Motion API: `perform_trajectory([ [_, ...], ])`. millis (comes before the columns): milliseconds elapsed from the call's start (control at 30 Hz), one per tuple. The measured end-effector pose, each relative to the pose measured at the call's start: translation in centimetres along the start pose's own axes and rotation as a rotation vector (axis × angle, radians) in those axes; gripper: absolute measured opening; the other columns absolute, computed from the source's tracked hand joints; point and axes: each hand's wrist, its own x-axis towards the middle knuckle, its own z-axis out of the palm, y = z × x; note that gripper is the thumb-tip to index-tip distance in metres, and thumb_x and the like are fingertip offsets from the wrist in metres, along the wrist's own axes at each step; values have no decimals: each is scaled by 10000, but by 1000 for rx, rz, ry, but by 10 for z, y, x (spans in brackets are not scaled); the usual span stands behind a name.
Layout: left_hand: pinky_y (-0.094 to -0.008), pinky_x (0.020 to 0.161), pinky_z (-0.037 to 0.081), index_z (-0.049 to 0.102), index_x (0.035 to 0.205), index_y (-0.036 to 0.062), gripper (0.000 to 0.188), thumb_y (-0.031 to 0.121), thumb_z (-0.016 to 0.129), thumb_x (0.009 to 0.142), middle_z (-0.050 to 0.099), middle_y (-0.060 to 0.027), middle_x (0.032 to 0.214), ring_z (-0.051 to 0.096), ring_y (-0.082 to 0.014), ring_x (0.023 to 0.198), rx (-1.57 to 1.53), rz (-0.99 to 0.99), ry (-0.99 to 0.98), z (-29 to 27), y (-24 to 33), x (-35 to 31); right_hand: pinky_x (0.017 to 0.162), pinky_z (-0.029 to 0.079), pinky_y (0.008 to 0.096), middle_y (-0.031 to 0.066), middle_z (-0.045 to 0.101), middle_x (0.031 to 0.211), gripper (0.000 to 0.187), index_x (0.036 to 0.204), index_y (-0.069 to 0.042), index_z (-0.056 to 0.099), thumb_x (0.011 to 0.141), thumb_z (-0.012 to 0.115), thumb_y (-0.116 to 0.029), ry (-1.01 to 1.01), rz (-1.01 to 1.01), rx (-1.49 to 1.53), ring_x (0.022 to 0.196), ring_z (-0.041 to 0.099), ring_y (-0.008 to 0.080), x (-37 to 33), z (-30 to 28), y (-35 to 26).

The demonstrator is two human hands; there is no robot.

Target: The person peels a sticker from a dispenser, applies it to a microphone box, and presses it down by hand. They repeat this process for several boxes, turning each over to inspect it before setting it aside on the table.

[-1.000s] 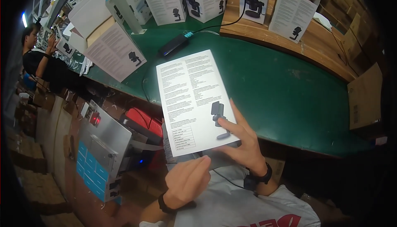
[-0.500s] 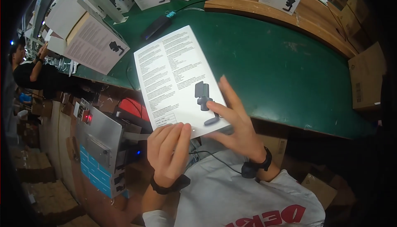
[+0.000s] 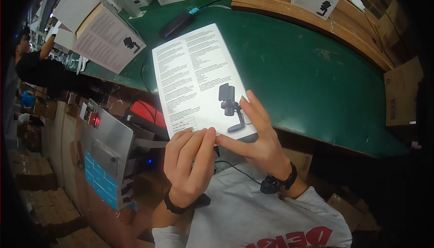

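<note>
A white carton (image 3: 199,76) with lines of print and a picture of a black microphone on a stand lies tilted before me, its near end off the green bench. My left hand (image 3: 190,160) is at its near edge, fingertips bunched together; whatever they pinch is hidden. My right hand (image 3: 262,141) grips the near right corner, thumb along the near edge and fingers against the right side.
More printed cartons (image 3: 110,44) stand at the left and along the back. A black device (image 3: 176,24) with a cable lies behind the carton on the green bench (image 3: 307,80). A metal machine (image 3: 110,144) stands at lower left; another person (image 3: 38,67) works at far left.
My right thumb has come to the carton's near edge, and its fingers have moved off the printed picture to the right side. My left fingers stay bunched at the near edge.
</note>
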Motion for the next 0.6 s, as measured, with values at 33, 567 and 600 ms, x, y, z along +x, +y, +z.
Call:
perform_trajectory([
  [33, -408, 845, 597, 764, 1137, -22, 346, -104, 775, 801, 727, -122, 1055, 695, -302, 957, -17, -28, -4, 0, 2, 1, 1171, 452, 497, 207, 405, 1597, 433, 1130, -284, 838, 757, 894, -72, 2, 2, -7, 1479, 419, 481, 0, 0, 0],
  [567, -464, 943, 610, 756, 1144, -37, 314, -98, 730, 838, 738, -143, 1083, 728, -309, 993, -89, -108, -7, -10, 4, 0, 1162, 470, 526, 278, 417, 1582, 346, 1055, -146, 815, 731, 901, -60, 33, 21, -18, 1464, 438, 511, 0, 4, -6],
  [600, -464, 936, 612, 758, 1145, -32, 310, -92, 731, 842, 740, -142, 1085, 730, -305, 996, -66, -106, 0, -10, 3, 0, 1162, 470, 526, 278, 417, 1582, 346, 1055, -146, 815, 731, 901, -60, 34, 22, -18, 1464, 438, 511, -2, 6, -4],
])
